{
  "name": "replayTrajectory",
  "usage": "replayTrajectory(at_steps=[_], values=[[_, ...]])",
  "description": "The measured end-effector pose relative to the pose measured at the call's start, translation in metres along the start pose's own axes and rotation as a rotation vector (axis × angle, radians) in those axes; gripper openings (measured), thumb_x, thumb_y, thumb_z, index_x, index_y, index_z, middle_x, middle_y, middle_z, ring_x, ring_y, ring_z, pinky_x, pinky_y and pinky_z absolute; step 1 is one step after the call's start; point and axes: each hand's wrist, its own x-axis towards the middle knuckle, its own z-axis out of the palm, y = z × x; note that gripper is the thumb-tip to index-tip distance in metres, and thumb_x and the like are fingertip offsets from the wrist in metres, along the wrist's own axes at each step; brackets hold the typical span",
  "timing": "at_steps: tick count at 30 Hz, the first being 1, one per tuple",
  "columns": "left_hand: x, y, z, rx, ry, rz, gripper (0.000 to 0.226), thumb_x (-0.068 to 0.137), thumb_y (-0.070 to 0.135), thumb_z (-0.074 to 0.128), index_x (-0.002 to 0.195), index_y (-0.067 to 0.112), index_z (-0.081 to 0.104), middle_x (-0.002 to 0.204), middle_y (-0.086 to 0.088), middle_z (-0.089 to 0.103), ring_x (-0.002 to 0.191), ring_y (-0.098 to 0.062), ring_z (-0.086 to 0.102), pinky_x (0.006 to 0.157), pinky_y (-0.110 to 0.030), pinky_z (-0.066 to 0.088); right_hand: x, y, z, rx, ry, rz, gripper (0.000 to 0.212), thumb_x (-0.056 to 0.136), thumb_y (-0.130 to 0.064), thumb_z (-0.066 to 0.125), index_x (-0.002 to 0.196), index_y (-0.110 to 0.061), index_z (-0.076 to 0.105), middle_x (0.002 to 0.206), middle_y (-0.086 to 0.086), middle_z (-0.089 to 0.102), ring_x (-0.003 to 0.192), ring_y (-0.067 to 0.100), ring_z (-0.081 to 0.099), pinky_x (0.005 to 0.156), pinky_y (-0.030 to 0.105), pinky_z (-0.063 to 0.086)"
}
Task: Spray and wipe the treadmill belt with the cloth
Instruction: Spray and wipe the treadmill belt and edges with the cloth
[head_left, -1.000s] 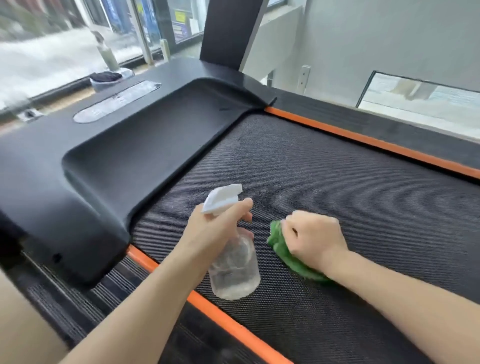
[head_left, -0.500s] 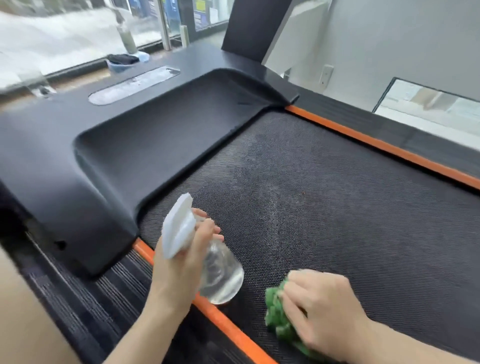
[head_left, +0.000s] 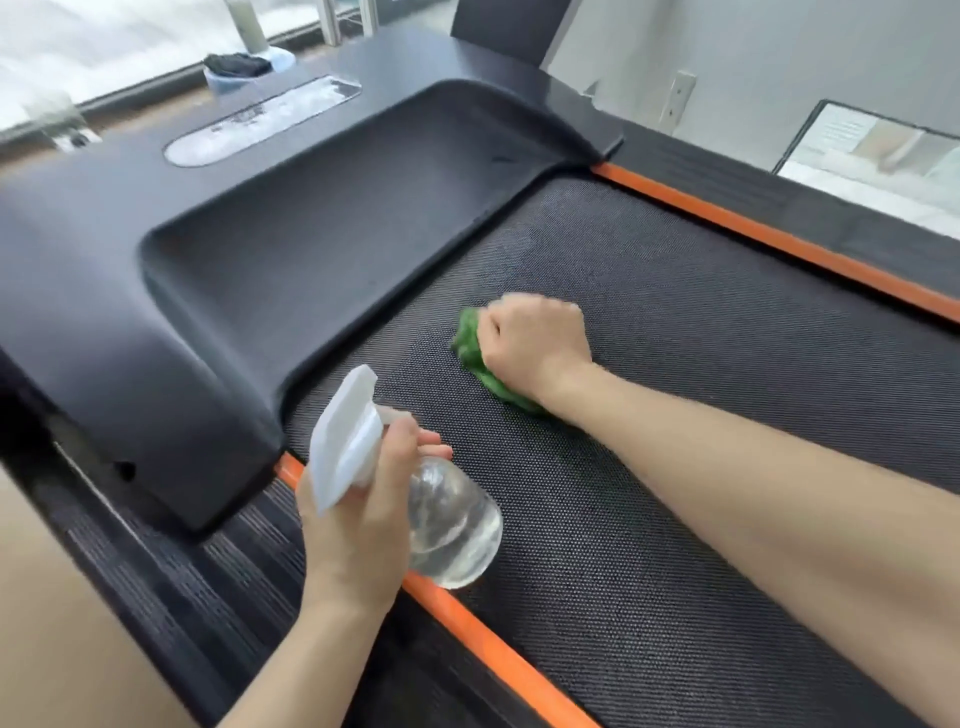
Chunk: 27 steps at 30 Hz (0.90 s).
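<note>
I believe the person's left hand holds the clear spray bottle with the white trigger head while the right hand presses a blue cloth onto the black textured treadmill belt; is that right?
Not quite: the cloth is green, not blue. The head view shows the left hand holding the clear spray bottle with the white trigger head while the right hand presses a bunched green cloth onto the black textured treadmill belt.

You're in what looks like a home or small office room w/ exercise gear, not a big gym. Evidence: you kneel over a treadmill belt (head_left: 701, 364) w/ orange side strips (head_left: 769, 241) and a black motor cover (head_left: 311, 234); dark striped carpet (head_left: 218, 582) beneath; a large window (head_left: 104, 47) along the far side; plain white wall (head_left: 779, 57) w/ an outlet plate (head_left: 679, 96); a framed picture (head_left: 872, 150) leaning at floor level.
</note>
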Motion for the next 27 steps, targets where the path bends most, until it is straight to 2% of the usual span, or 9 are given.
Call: replayTrajectory(at_steps=[3, 5, 9, 11, 14, 17, 19, 24, 27], values=[[0.001, 0.000, 0.001, 0.018, 0.019, -0.009, 0.027, 0.091, 0.047, 0.065, 0.082, 0.023, 0.076, 0.085, -0.007, 0.083, 0.090, -0.031, 0.080, 0.100, -0.060, 0.057, -0.098, 0.009, -0.017, 0.086, 0.047, -0.153, 0.035, 0.094, -0.036, 0.049, 0.064, -0.019, 0.055, 0.070, -0.003, 0.058, 0.064, 0.023, 0.062, 0.051, 0.029, 0.034], [0.000, 0.002, 0.002, 0.019, 0.035, -0.001, 0.022, 0.090, 0.045, 0.066, 0.079, 0.029, 0.076, 0.084, -0.007, 0.083, 0.090, -0.033, 0.080, 0.098, -0.061, 0.058, -0.150, 0.021, -0.031, 0.118, 0.023, -0.288, 0.034, 0.095, -0.033, 0.051, 0.063, -0.021, 0.050, 0.067, -0.005, 0.052, 0.061, 0.019, 0.057, 0.047, 0.032, 0.036], [-0.004, 0.004, 0.003, 0.061, 0.037, 0.006, 0.030, 0.089, 0.049, 0.063, 0.080, 0.024, 0.076, 0.083, -0.001, 0.082, 0.088, -0.023, 0.079, 0.095, -0.051, 0.059, -0.146, 0.033, -0.034, 0.115, 0.002, -0.488, 0.032, 0.094, -0.030, 0.054, 0.064, -0.022, 0.047, 0.066, -0.005, 0.050, 0.057, 0.018, 0.052, 0.045, 0.032, 0.036], [-0.003, 0.005, 0.003, 0.082, 0.030, 0.017, 0.033, 0.089, 0.049, 0.061, 0.081, 0.021, 0.075, 0.082, 0.000, 0.081, 0.086, -0.020, 0.078, 0.090, -0.044, 0.060, -0.102, 0.023, -0.020, 0.107, 0.019, -0.443, 0.032, 0.092, -0.030, 0.055, 0.062, -0.021, 0.048, 0.065, -0.004, 0.052, 0.055, 0.020, 0.054, 0.043, 0.030, 0.033], [0.000, 0.003, 0.001, 0.086, 0.009, 0.043, 0.033, 0.089, 0.048, 0.061, 0.081, 0.020, 0.075, 0.080, 0.002, 0.082, 0.083, -0.015, 0.079, 0.086, -0.035, 0.060, -0.009, -0.012, 0.005, 0.024, 0.070, -0.174, 0.034, 0.094, -0.033, 0.049, 0.067, -0.017, 0.062, 0.075, -0.001, 0.064, 0.067, 0.028, 0.064, 0.057, 0.029, 0.029], [0.000, 0.003, 0.001, 0.049, 0.017, 0.043, 0.032, 0.089, 0.048, 0.063, 0.080, 0.020, 0.075, 0.080, 0.001, 0.082, 0.084, -0.016, 0.080, 0.088, -0.038, 0.060, 0.064, -0.057, 0.017, 0.006, -0.035, -0.044, 0.038, 0.099, -0.033, 0.039, 0.089, -0.016, 0.071, 0.099, 0.003, 0.071, 0.092, 0.034, 0.066, 0.071, 0.036, 0.038], [0.002, 0.003, 0.000, 0.044, 0.017, 0.035, 0.033, 0.089, 0.048, 0.062, 0.080, 0.019, 0.075, 0.080, 0.000, 0.082, 0.085, -0.018, 0.080, 0.089, -0.040, 0.059, 0.071, -0.068, 0.015, 0.015, -0.067, -0.021, 0.039, 0.099, -0.032, 0.037, 0.091, -0.016, 0.071, 0.101, 0.004, 0.070, 0.093, 0.034, 0.066, 0.074, 0.036, 0.039], [-0.002, 0.004, -0.002, 0.034, 0.037, 0.023, 0.041, 0.086, 0.052, 0.065, 0.080, 0.012, 0.072, 0.076, -0.012, 0.077, 0.079, -0.033, 0.076, 0.082, -0.052, 0.060, -0.077, -0.026, -0.010, 0.143, 0.064, -0.222, 0.034, 0.093, -0.034, 0.048, 0.062, -0.020, 0.052, 0.067, -0.002, 0.055, 0.062, 0.021, 0.059, 0.048, 0.029, 0.032], [-0.004, 0.008, 0.001, 0.024, 0.013, 0.013, 0.034, 0.085, 0.051, 0.065, 0.082, 0.018, 0.073, 0.077, -0.004, 0.081, 0.078, -0.022, 0.079, 0.082, -0.042, 0.063, -0.132, 0.008, -0.026, 0.153, -0.007, -0.424, 0.033, 0.097, -0.032, 0.048, 0.066, -0.021, 0.051, 0.069, -0.006, 0.054, 0.064, 0.015, 0.057, 0.045, 0.034, 0.040]])
